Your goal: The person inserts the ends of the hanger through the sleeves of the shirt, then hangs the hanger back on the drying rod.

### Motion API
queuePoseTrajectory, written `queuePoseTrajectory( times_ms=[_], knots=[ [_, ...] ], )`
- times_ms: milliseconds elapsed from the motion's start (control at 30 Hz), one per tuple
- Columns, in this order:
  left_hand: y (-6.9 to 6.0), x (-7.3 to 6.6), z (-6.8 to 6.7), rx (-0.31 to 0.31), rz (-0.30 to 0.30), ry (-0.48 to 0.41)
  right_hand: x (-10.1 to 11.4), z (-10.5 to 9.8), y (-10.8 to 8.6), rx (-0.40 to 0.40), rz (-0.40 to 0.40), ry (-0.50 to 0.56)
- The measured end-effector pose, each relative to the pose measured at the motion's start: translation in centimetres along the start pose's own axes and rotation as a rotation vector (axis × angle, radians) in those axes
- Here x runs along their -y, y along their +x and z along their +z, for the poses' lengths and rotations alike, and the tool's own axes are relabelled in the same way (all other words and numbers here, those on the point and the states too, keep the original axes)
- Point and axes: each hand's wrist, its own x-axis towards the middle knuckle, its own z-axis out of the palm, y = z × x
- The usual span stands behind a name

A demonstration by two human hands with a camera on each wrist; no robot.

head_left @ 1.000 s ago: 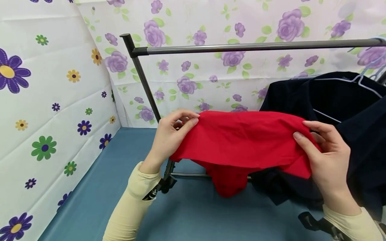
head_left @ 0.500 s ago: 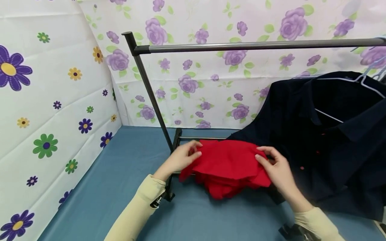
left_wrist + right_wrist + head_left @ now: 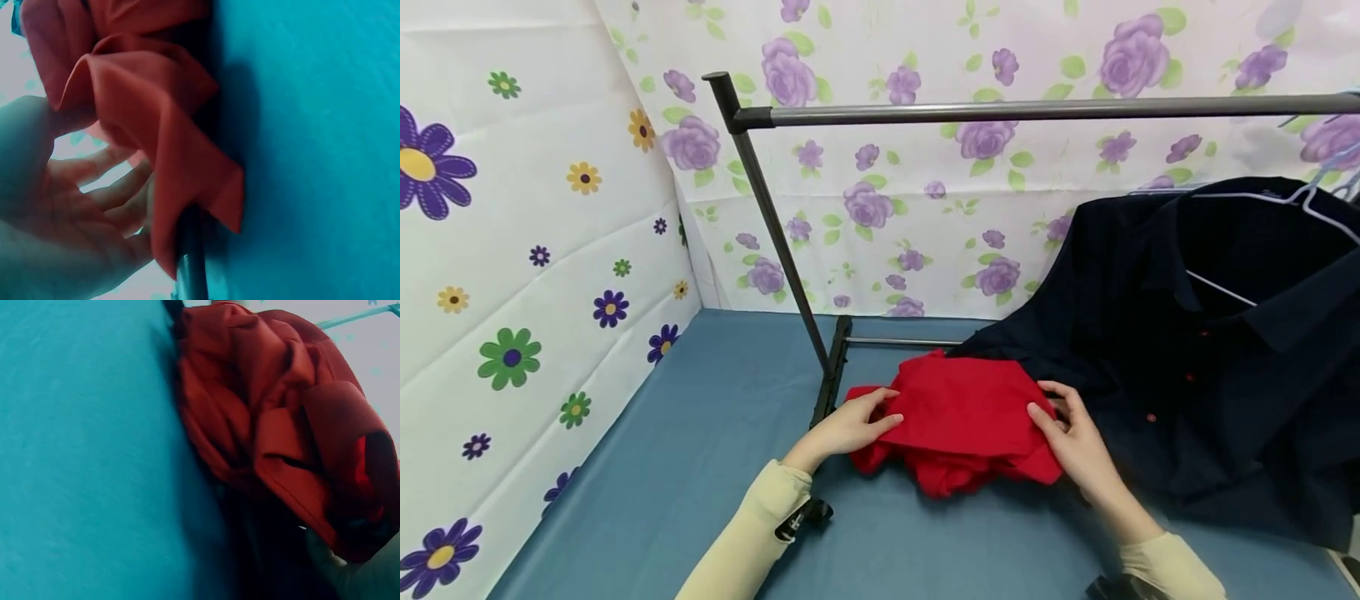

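Two hands hold a red cloth (image 3: 962, 408) low over the blue tabletop (image 3: 700, 467), well in from its left edge and forward of its back edge, between the foot of a dark rack (image 3: 778, 229) and a navy shirt (image 3: 1240, 467). The left hand (image 3: 850, 423) seems to pinch the cloth's left end loosely, thumb in front and slightly parted fingers behind; the right hand (image 3: 1075, 433) pinches the right end, thumb on top.

The likeliest trouble is a snag: in the left wrist view a loose corner hangs over a dark bar (image 3: 192, 272), so a pull toward the tabletop's right edge could catch it or nudge the rack. The shirt lies just beside the right hand, and a careless grab might take its cloth too. With the folds bunched, a light grip on the left could slip and let that end drop crooked.

The cloth's underside is hidden, so whether it rests on the tabletop cannot be told, nor can its full shape. The right wrist view is dark and shows only a sliver of that hand. The tabletop's front edge and the rack's right end are cut off.
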Motion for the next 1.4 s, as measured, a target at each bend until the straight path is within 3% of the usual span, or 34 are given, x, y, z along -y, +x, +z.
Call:
queuePoseTrajectory(
  times_ms=[167,267,433,600,800,967,1100,1300,1400],
  knots=[
    [-1.2,0.1,-0.8,-0.005,-0.007,-0.061,-0.6,-2.2,0.1,-0.005,-0.072,0.102],
    [-1.9,-0.1,-0.9,0.001,0.000,-0.082,-1.9,-3.3,0.4,0.128,-0.134,0.127],
    [-2.1,-0.2,-0.3,0.084,0.041,-0.109,-3.5,-3.2,0.4,0.364,-0.169,0.174],
    [-2.0,-0.5,0.6,0.111,0.053,-0.159,-3.4,-1.2,0.0,0.469,-0.168,0.146],
    [-1.3,-1.1,1.9,0.036,0.091,-0.077,-2.5,2.4,-0.7,0.484,-0.148,0.102],
    [-1.2,-2.0,2.6,-0.035,0.101,0.001,-2.0,4.2,-1.1,0.444,-0.195,0.050],
    [-1.4,-2.9,2.7,-0.032,0.116,-0.059,-1.8,4.5,-1.2,0.415,-0.187,0.093],
    [-1.8,-3.8,2.5,0.026,0.143,-0.180,-1.3,4.7,-1.6,0.401,-0.148,0.213],
    [-2.0,-4.6,2.3,0.043,0.157,-0.230,0.9,4.4,-2.5,0.382,-0.150,0.219]
  ],
)
